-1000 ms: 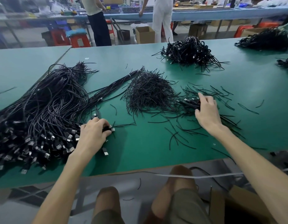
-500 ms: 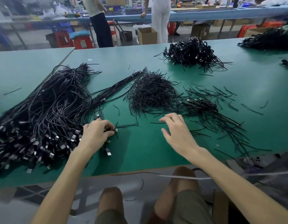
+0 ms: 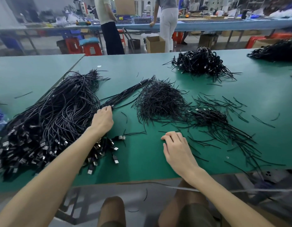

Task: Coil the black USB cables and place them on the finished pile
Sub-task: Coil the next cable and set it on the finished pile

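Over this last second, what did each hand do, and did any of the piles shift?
The left hand left the plug ends and reached farther up the loose cables. The right hand drew back from the small pile to bare green table, apparently empty. The tie heap and far pile look unchanged.

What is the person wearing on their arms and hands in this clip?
Nothing shows on them: the left hand and right hand are bare, with no gloves, rings, watch or wristbands. Both forearms are uncovered to the frame edge, no sleeves visible.
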The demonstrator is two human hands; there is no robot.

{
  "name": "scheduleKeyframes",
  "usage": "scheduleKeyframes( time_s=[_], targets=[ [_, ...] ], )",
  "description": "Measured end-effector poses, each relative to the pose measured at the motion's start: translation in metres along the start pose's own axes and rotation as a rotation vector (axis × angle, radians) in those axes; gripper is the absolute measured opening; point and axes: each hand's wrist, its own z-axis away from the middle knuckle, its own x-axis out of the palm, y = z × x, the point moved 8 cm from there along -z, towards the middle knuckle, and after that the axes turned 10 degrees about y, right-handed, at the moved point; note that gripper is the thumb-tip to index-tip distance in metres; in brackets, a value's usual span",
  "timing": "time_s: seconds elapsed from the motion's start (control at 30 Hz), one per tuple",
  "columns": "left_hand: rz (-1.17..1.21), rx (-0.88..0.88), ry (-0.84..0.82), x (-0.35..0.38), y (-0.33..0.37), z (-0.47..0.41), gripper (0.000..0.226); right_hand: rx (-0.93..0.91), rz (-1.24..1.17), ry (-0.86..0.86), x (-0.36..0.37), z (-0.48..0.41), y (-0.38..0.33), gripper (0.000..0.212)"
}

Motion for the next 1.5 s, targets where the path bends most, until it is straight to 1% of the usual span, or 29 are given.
scheduleKeyframes(
  time_s=[0.03, 0.1, 0.2, 0.27, 0.3, 0.43, 0.53, 0.6, 0.67, 0.7, 0.77, 0.83, 0.9, 0.97, 1.03, 1.07, 1.13, 1.2, 1.27, 1.37, 1.43, 1.5],
  targets=[
    [-0.030, -0.002, -0.010, 0.003, -0.002, -0.004, 0.041, 0.002, 0.008, 0.002, 0.000, -0.001, -0.001, 0.022],
    [-0.066, 0.005, 0.033, 0.004, -0.003, -0.012, 0.032, 0.006, 0.024, 0.007, -0.001, 0.000, 0.000, 0.023],
    [-0.063, 0.025, 0.109, 0.002, -0.001, -0.020, 0.022, 0.000, 0.041, -0.002, 0.000, -0.001, 0.002, 0.025],
    [-0.045, 0.001, 0.111, 0.003, -0.005, -0.023, 0.013, -0.004, 0.051, 0.000, 0.000, -0.003, 0.003, 0.025],
    [-0.037, -0.009, 0.109, 0.003, -0.007, -0.024, 0.013, -0.005, 0.057, 0.000, 0.000, -0.004, 0.002, 0.025],
    [0.010, 0.019, 0.125, 0.002, -0.008, -0.020, 0.026, -0.006, 0.072, 0.001, 0.001, -0.004, 0.000, 0.025],
    [0.122, -0.005, 0.123, 0.000, -0.003, -0.015, 0.028, -0.006, 0.087, 0.005, 0.000, -0.004, 0.002, 0.024],
    [0.230, -0.041, 0.085, -0.001, 0.006, -0.009, 0.031, -0.006, 0.094, 0.005, 0.000, -0.004, 0.003, 0.024],
    [0.302, -0.041, 0.029, -0.002, 0.020, -0.003, 0.039, -0.010, 0.099, 0.005, 0.001, -0.003, 0.002, 0.024],
    [0.313, -0.026, 0.008, -0.003, 0.029, -0.001, 0.039, -0.012, 0.101, 0.004, 0.001, -0.003, 0.002, 0.024],
    [0.337, 0.046, -0.029, -0.006, 0.050, 0.005, 0.031, -0.015, 0.105, 0.005, 0.000, -0.003, 0.000, 0.025],
    [0.377, 0.108, -0.107, -0.008, 0.074, 0.016, 0.029, -0.014, 0.105, -0.007, -0.001, -0.003, 0.000, 0.031],
    [0.353, 0.205, -0.148, -0.014, 0.100, 0.033, 0.025, -0.011, 0.095, -0.017, -0.001, -0.003, -0.002, 0.048],
    [0.282, 0.338, -0.114, -0.023, 0.124, 0.051, 0.022, -0.016, 0.068, -0.012, -0.004, -0.003, -0.005, 0.067],
    [0.266, 0.465, -0.113, -0.028, 0.146, 0.072, 0.022, -0.041, 0.040, 0.006, -0.008, -0.004, -0.008, 0.075],
    [0.284, 0.518, -0.135, -0.028, 0.155, 0.082, 0.022, -0.050, 0.023, 0.013, -0.010, -0.004, -0.009, 0.073],
    [0.375, 0.571, -0.181, -0.026, 0.166, 0.098, 0.024, -0.038, -0.033, 0.014, -0.011, -0.004, -0.007, 0.058],
    [0.457, 0.571, -0.207, -0.022, 0.166, 0.105, 0.021, -0.026, -0.037, 0.004, -0.011, -0.004, -0.005, 0.037],
    [0.514, 0.536, -0.213, -0.019, 0.157, 0.105, 0.014, -0.028, 0.004, -0.014, -0.009, -0.005, -0.006, 0.025],
    [0.582, 0.491, -0.228, -0.020, 0.141, 0.099, 0.014, 0.062, -0.082, 0.025, -0.015, -0.009, 0.001, 0.017],
    [0.583, 0.490, -0.217, -0.025, 0.126, 0.091, 0.022, 0.198, -0.190, 0.074, -0.021, -0.009, 0.012, 0.024],
    [0.596, 0.442, -0.201, -0.032, 0.105, 0.079, 0.028, 0.388, -0.355, 0.103, -0.023, -0.006, 0.030, 0.031]
  ],
)
